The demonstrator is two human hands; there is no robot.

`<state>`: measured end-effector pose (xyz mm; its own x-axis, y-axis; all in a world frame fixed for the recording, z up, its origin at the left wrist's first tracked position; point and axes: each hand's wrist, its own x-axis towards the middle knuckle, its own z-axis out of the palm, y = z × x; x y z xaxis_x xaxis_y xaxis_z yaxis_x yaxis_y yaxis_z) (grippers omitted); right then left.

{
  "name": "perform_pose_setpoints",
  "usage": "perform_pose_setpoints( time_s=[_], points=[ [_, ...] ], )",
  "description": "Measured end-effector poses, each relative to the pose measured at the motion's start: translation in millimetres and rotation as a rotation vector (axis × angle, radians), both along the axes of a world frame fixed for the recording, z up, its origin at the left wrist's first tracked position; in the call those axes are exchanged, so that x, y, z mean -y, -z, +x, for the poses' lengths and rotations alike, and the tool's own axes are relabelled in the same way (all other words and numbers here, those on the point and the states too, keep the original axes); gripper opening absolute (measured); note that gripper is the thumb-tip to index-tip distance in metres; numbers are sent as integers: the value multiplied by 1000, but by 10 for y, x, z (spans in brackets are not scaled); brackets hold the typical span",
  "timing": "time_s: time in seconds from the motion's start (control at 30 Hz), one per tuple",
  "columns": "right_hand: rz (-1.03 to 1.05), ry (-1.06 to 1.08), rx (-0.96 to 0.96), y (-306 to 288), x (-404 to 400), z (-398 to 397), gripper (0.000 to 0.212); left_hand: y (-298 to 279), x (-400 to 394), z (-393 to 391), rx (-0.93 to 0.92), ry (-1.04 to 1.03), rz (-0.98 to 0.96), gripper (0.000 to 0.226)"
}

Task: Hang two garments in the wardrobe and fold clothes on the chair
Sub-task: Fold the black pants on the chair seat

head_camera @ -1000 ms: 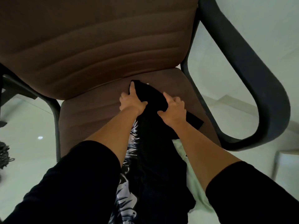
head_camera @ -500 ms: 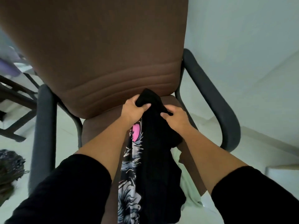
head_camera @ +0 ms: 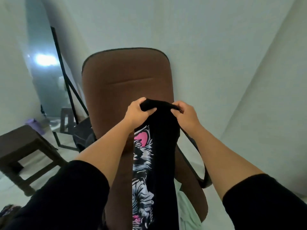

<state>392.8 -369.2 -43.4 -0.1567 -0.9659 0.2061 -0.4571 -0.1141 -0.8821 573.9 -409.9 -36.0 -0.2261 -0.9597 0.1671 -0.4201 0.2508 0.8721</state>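
1. Pale wall (head_camera: 207, 30) fills the upper and right field; its meeting with the floor at lower right is soft and hard to read.
2. One brown chair (head_camera: 126, 77), upright backrest facing the camera. Seat largely covered by cloth and forearms; one dark armrest (head_camera: 197, 161) shows on the right, the left one mostly hidden behind the left forearm.
3. One black garment (head_camera: 163, 146) with a white, grey and pink print, held up in front of the backrest and hanging in a long narrow drop over the seat. Its lower end is cut off by the bottom edge; the print's subject is not legible.
4. One tall mirror or glass panel (head_camera: 48, 83) on a black frame leans at left; glare spot on it, reflection blurred.
5. One dark stool (head_camera: 21, 146) at lower left, partly cropped. A second similar shape farther back may be a reflection; cannot tell.
6. A pale green cloth (head_camera: 187, 211) lies on the seat's front right, mostly buried under the black garment.
7. Two hands, both raised at mid-backrest level, forearms bare, black sleeves at the elbows.
8. Left hand (head_camera: 134, 112): fingers curled, clamped on the garment's top edge.
9. Right hand (head_camera: 186, 113): fingertips pinching the same edge, just beside the left.
10. A small purple object (head_camera: 32, 121) on the floor far left, too blurred to name.
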Motion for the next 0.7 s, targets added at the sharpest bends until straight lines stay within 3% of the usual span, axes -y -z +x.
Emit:
perform_pose_setpoints(
  time_s=[0.13,0.2,0.3,0.37,0.5,0.7],
  points=[
    [-144,129,-24,-670,-499,86,15,-685,-447,330,63,8,-186,18],
    [-207,230,7,-941,-742,76,18,-971,-625,513,218,52,-231,8],
    [-272,302,-15,-1294,-1047,65,21,-1271,-819,696,436,17,-335,28],
    [-300,334,-43,-1483,-1198,81,23,-1392,-915,726,463,4,-425,36],
    [-347,455,25,-1762,-1403,29,26,-1441,-1068,800,436,63,-348,28],
    [-370,540,18,-2110,-1491,-239,33,-1273,-1085,926,597,178,-201,29]
  ],
)
